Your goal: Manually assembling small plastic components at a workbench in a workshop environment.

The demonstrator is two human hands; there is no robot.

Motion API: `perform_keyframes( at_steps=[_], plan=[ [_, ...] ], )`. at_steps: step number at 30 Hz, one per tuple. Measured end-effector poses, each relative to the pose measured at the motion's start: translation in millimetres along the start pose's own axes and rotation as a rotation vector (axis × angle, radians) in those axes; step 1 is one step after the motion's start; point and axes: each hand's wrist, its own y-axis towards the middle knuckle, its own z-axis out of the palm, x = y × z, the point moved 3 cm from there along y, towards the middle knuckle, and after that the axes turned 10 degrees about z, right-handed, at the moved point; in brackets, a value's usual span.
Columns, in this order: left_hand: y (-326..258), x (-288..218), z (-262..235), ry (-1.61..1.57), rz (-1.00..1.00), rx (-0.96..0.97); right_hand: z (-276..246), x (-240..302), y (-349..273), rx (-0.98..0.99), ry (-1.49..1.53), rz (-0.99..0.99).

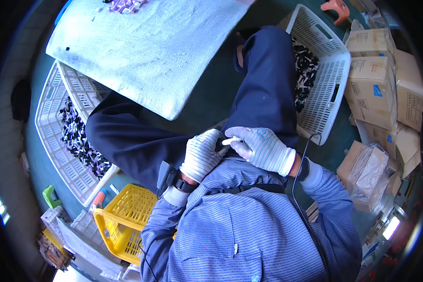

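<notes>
Pinching noted at ctr, above lap: small white pc. is clamped betw. thumb & forefinger of gloved R hand. Gloved L hand is held just left of it, fingers curled; whether anything's gripped there can't be told, tips partly hidden. Blk-&-white pcs. are held in white crate far right; blk, white & purple pcs. in crate at left. For good handling (judgement): pc. should be pinched firmly but lightly, since glove fabric likely dulls feel; both sets of fingertips should be kept close, forearms steadied, and cable near R wrist kept clear.
</notes>
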Motion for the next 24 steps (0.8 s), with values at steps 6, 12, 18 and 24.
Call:
perform_keyframes(
  at_steps=[6, 12, 18, 24],
  plan=[
    [3, 0, 0, 0.01, -0.009, 0.046, 5, -7, -4, -0.068, -0.07, 0.039],
    [1, 4, 3, -0.009, 0.074, 0.03, 12, -10, -20, -0.013, -0.033, 0.117],
    [4, 1, 2, 0.071, 0.122, 0.041, 9, -14, -16, 0.103, -0.115, 0.189],
    [4, -3, -2, 0.099, 0.136, 0.042, 8, -17, -20, 0.103, -0.082, 0.184]
  ],
)
